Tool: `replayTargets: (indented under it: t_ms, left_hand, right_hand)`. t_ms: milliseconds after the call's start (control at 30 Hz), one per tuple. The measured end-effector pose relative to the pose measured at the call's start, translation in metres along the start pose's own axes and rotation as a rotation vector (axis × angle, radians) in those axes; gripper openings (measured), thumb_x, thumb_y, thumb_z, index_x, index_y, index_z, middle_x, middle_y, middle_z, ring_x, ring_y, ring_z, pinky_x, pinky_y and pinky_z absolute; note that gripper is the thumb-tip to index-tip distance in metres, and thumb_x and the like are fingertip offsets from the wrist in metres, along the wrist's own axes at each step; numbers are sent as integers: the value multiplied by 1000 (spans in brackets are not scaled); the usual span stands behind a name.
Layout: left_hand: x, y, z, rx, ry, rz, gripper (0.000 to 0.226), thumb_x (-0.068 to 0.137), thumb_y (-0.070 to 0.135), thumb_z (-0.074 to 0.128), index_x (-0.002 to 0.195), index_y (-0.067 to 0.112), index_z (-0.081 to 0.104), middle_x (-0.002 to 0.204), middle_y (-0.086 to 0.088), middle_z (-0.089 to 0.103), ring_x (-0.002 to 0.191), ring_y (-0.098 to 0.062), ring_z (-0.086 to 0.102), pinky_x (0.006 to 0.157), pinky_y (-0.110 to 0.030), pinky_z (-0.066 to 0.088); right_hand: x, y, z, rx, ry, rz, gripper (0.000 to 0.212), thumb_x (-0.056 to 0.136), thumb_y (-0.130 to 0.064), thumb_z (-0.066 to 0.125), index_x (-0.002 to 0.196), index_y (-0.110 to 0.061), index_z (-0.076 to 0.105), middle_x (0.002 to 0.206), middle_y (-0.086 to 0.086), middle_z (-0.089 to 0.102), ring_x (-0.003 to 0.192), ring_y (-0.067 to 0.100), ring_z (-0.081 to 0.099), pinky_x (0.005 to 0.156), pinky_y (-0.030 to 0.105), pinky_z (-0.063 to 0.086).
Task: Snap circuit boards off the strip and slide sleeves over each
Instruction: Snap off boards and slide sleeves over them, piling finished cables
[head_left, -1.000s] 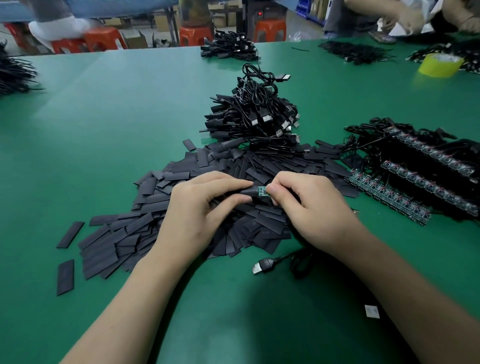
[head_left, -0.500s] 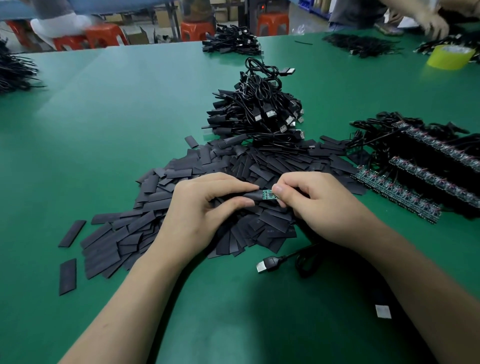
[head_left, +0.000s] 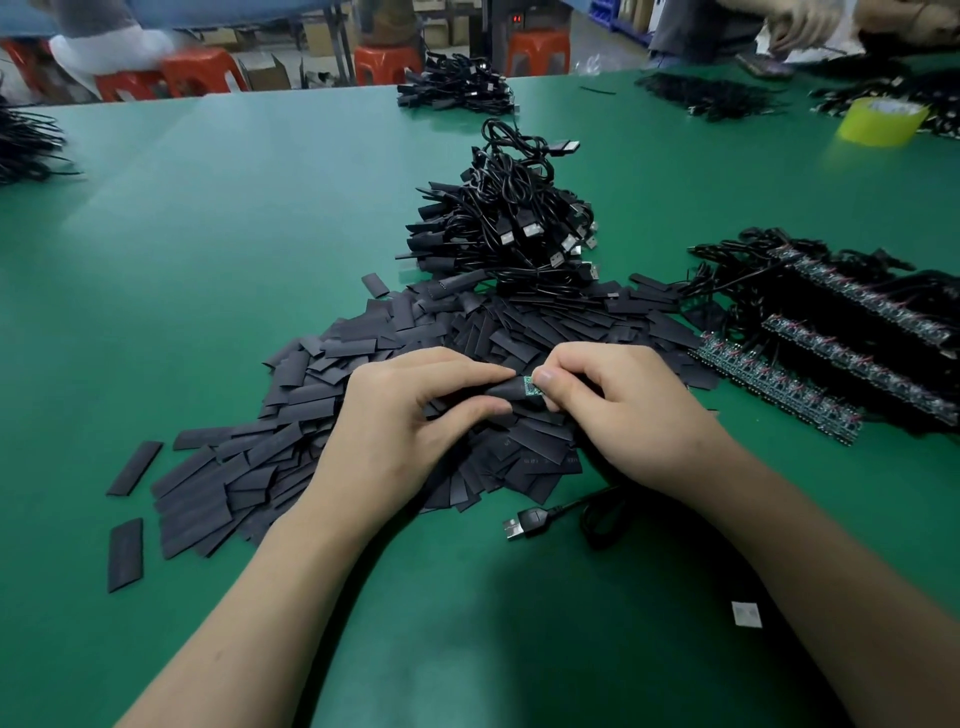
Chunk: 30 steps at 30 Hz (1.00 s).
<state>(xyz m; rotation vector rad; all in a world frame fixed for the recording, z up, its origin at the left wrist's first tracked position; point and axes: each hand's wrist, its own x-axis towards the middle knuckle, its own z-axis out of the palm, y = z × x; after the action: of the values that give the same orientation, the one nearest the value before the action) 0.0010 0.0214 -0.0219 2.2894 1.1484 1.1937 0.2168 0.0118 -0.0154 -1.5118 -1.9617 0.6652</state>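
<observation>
Circuit board (head_left: 531, 387), a small green piece, sits between the two hands, low over the middle of the worktop (head_left: 208, 234), above a heap of loose sleeves (head_left: 322, 374). Only a short green stretch of it shows; the part toward the left is covered by a black sleeve (head_left: 503, 391).

The left hand (head_left: 410, 415) pinches that sleeve between thumb and forefinger, the other fingers curled under. The right hand (head_left: 623, 410) grips the exposed end of the board with thumb and bent fingers. The fingertips of both hands almost meet at the board.

To the right lie strips of boards (head_left: 779, 384) in several slanted rows, with black wires attached. Behind the heap rises a pile of cables (head_left: 514, 228) with USB ends. A single USB plug (head_left: 524, 525) lies on the green surface near the right wrist, its cord running under the forearm. A small white label (head_left: 746, 614) lies beside the right forearm. At the far right stands a yellow tape roll (head_left: 883, 122), and orange stools (head_left: 197, 70) stand beyond the far edge.
</observation>
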Motion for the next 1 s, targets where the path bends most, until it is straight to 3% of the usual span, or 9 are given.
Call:
replayTargets:
  t_ms: [267,400,467,567,733,833,1000]
  left_hand:
    - [-1,3,4,22,16,43,19,87,24,80,105,17,81,96,7,76,89,-2,69,83,-17,51]
    - [0,1,4,-3,55,7,17,88,23,79,103,16,81,95,8,76,89,-4,69,82,-19,51]
    - [0,0,4,-10,86,-24,17,88,23,79,103,16,80,96,10,76,90,-4,69,82,-18,50]
    - [1,-1,4,-46,109,-74,18,87,22,80,104,16,80,97,11,76,91,-5,70,82,-20,52]
    - [1,-1,4,-89,62,-78,19,87,23,79,105,18,80,97,11,75,93,-7,69,83,-19,50]
    - [1,-2,5,-101,26,-79,19,88,24,77,107,19,80,97,11,74,94,-9,69,83,-20,50]
    - [1,-4,5,-125,31,-71,16,91,23,75,106,22,79,98,11,73,96,-12,68,84,-19,48]
  right_hand:
    - [0,-2,8,25,-15,-35,28,103,-40,50,80,-29,61,62,-3,54,50,7,41,54,34,34]
    - [0,-4,1,127,77,-91,10,98,-41,55,94,-34,61,78,-7,64,67,11,58,64,36,47]
    - [0,-5,-3,190,137,-153,2,96,-31,62,96,-33,62,81,-9,66,73,13,63,66,32,50]
    - [0,-4,-5,161,178,-240,12,95,-15,68,93,-27,67,80,-11,67,74,13,64,65,22,49]
    - [-1,-6,-4,46,230,-326,11,93,-11,73,91,-21,71,75,-17,65,74,5,63,67,8,41]
    - [-1,-6,-4,8,248,-352,10,93,-11,73,91,-20,71,78,-16,66,76,6,64,68,11,43]
    - [-1,-6,-4,-18,246,-390,9,94,-9,71,92,-18,71,82,-9,67,77,12,64,68,27,50]
